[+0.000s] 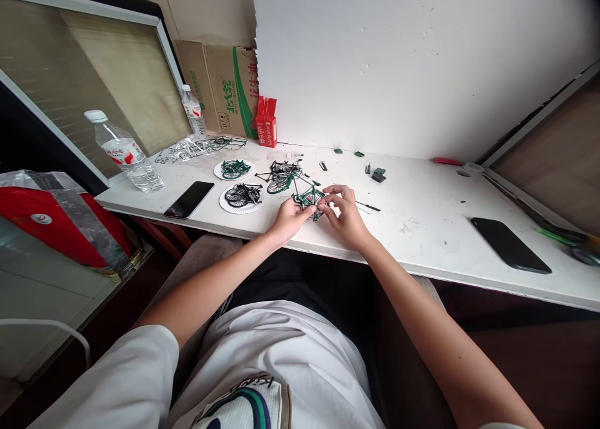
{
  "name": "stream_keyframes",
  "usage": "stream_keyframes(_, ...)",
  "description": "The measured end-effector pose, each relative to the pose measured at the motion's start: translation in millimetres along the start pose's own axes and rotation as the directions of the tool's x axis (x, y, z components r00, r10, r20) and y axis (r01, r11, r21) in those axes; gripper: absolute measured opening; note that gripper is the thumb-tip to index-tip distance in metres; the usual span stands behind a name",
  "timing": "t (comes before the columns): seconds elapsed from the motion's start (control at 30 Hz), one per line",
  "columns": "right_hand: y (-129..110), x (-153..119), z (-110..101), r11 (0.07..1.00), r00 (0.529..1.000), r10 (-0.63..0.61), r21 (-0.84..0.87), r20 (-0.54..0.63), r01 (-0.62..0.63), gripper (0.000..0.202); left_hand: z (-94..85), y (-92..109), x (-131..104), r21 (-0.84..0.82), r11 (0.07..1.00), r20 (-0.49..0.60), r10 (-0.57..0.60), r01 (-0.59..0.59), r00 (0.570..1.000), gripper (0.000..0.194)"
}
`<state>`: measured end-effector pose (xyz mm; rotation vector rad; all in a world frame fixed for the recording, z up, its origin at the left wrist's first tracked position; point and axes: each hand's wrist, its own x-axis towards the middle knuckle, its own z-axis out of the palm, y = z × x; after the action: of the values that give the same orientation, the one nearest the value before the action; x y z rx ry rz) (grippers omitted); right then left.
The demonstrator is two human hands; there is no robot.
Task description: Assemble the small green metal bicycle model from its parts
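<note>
Between my hands, over the front edge of the white table, is a small green model bicycle (309,194) with thin spoked wheels. My left hand (291,221) pinches its lower part from the left. From the right, my right hand (345,215) has thumb and fingertips closed at the near wheel; any small part between them is hidden. Just behind the model lie more loose bicycle parts (285,171), green and black. Two white paper plates stand to the left: one (224,170) bears green parts, the nearer one (229,209) black parts. A thin screwdriver (368,206) lies right of my right hand.
Two water bottles (129,160) (193,113), a phone (190,199) and black frames of parts (206,146) occupy the left side. A cardboard box (220,91) and a red box (267,126) stand behind. Small green pieces (379,175) and a black phone (510,244) lie rightward.
</note>
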<state>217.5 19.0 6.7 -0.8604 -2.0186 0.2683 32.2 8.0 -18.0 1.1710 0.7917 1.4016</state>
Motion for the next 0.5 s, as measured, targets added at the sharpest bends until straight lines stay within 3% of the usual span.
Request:
stream_keyframes(0.3,3.5,-0.8,-2.4,0.993,0.993,0.093,0.072,0.075,-0.099,0.026,-2.1,-1.3,0.5,0.034,0.999,0.003,-0.011,0.010,1.000,0.053)
stream_keyframes(0.5,5.3,-0.4,-1.2,0.993,0.995,0.049,0.099,0.086,-0.058,0.028,-3.6,-3.8,1.7,0.033,0.999,0.006,-0.005,0.005,1.000,0.055)
